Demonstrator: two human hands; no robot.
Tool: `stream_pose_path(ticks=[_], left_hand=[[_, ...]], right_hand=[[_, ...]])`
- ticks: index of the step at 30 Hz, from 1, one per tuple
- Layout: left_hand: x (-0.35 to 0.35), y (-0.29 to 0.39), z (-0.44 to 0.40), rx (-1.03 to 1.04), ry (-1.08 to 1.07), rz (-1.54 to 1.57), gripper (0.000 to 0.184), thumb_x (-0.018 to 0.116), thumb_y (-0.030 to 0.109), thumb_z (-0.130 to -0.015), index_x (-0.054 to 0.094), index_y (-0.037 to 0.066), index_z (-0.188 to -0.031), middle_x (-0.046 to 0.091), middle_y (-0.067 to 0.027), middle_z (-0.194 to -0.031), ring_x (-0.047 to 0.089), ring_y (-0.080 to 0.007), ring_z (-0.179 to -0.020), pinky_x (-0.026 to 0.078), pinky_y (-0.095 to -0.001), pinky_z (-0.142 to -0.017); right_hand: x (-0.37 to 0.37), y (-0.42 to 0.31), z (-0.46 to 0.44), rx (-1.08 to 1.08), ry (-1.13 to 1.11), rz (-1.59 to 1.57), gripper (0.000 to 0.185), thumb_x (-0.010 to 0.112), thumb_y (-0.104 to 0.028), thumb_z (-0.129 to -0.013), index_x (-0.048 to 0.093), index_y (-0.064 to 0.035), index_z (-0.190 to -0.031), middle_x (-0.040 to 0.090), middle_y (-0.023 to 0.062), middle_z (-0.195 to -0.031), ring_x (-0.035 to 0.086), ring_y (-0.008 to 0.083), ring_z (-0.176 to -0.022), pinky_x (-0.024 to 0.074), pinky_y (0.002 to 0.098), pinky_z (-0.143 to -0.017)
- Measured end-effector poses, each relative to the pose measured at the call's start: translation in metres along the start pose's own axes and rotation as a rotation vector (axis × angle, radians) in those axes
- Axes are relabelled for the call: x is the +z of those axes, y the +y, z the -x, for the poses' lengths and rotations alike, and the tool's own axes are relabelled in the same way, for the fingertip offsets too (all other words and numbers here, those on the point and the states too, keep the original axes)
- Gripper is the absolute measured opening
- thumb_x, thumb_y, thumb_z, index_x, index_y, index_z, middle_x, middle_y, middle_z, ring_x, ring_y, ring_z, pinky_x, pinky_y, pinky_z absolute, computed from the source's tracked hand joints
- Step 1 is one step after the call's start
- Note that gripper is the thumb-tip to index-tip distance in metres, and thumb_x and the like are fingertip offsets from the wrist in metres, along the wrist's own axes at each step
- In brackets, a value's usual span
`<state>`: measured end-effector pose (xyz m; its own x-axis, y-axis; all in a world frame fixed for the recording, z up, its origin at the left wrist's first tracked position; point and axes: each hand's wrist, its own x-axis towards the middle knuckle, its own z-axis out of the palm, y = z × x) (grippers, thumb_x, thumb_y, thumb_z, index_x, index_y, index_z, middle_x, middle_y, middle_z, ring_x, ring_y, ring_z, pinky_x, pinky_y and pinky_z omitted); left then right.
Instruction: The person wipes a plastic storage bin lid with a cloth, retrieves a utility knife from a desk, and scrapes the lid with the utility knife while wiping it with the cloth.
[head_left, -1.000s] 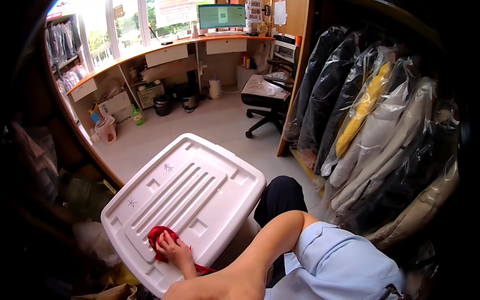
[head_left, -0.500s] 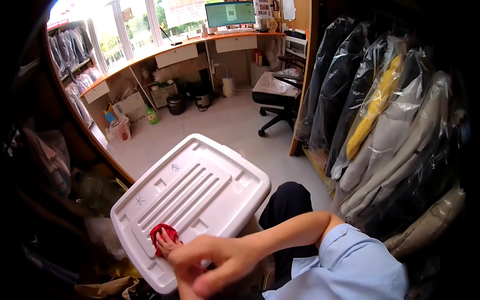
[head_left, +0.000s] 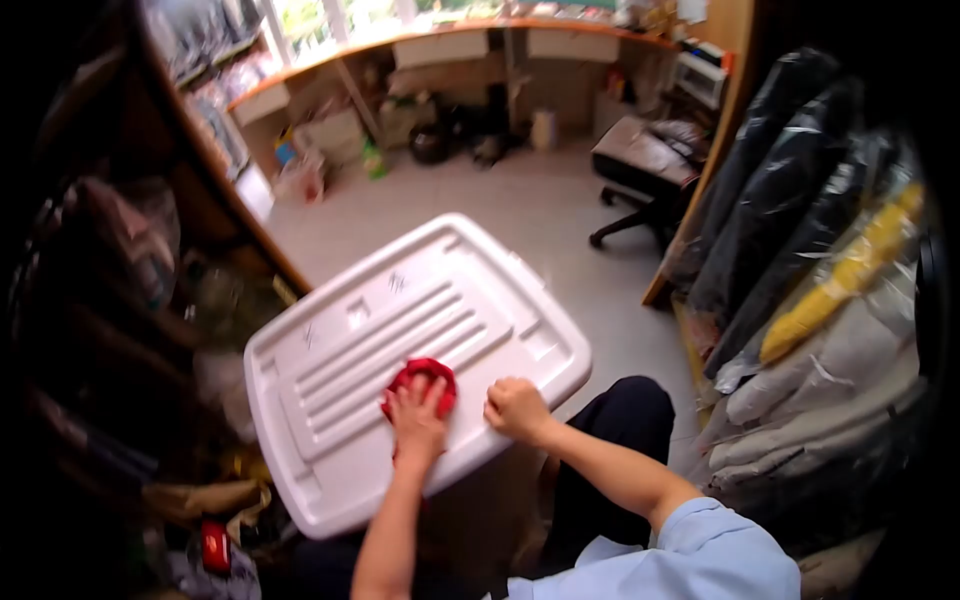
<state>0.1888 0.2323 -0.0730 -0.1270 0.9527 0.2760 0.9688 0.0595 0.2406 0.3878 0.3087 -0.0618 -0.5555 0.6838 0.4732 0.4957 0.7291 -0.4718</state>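
A white plastic storage box lid with raised ribs and two handwritten marks lies in front of me, slightly turned. My left hand holds a crumpled red cloth against it, fingers spread over the cloth, just right of the ribs. Close to the lid's near right edge is my right hand, curled into a fist. I see nothing sticking out of that fist, though its palm side is hidden. What lies under the lid is mostly out of sight.
Plastic-covered garments hang along the right. An office chair stands beyond the lid, near a curved counter with bags and pots beneath. On the left are dark shelving and bagged items; a small red object lies at lower left.
My left hand and the red cloth have moved from the lid's near left part toward its right. My right hand, earlier crossing over my left arm, is now to the right. The view has shifted.
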Motion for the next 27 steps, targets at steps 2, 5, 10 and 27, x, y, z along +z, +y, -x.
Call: stream_pose_path(ticks=[2,5,10,27], left_hand=[[-0.028,-0.035,0.015,-0.220,0.058,-0.037,0.055,0.060,0.020,-0.088,0.049,0.018,-0.142,0.041,-0.0134,-0.146,0.033,-0.0385,-0.139,0.018,-0.0574,-0.117],[-0.033,-0.108,0.034,-0.515,0.165,-0.223,0.055,0.064,0.025,-0.087,0.052,0.013,-0.139,0.042,-0.0170,-0.145,0.038,-0.0370,-0.135,0.022,-0.0553,-0.115],[-0.006,-0.073,-0.026,-0.482,0.342,-0.205,0.039,0.063,0.023,-0.085,0.063,0.011,-0.123,0.052,-0.0174,-0.131,0.048,-0.0362,-0.122,0.033,-0.0555,-0.106],[-0.026,-0.180,0.022,-0.737,0.368,-0.395,0.045,0.062,0.020,-0.088,0.060,0.016,-0.133,0.046,-0.0130,-0.142,0.047,-0.0357,-0.125,0.034,-0.0554,-0.107]], right_hand=[[-0.002,-0.005,0.000,-0.003,-0.037,-0.003,0.015,0.063,-0.016,-0.076,0.058,-0.0053,-0.067,0.057,0.0108,-0.070,0.058,0.0299,-0.071,0.0463,0.0418,-0.068],[-0.002,-0.007,-0.003,0.000,-0.058,-0.020,0.014,0.063,-0.015,-0.076,0.059,-0.0058,-0.067,0.057,0.0104,-0.070,0.058,0.0286,-0.072,0.0449,0.0407,-0.067],[-0.003,-0.009,-0.006,0.004,-0.076,0.031,0.012,0.063,-0.014,-0.074,0.059,-0.0055,-0.066,0.057,0.0099,-0.070,0.057,0.0277,-0.072,0.0441,0.0408,-0.066],[-0.002,-0.011,-0.005,0.031,-0.082,0.025,0.011,0.062,-0.010,-0.073,0.055,-0.0044,-0.066,0.054,0.0102,-0.070,0.055,0.0294,-0.071,0.0425,0.0414,-0.066]])
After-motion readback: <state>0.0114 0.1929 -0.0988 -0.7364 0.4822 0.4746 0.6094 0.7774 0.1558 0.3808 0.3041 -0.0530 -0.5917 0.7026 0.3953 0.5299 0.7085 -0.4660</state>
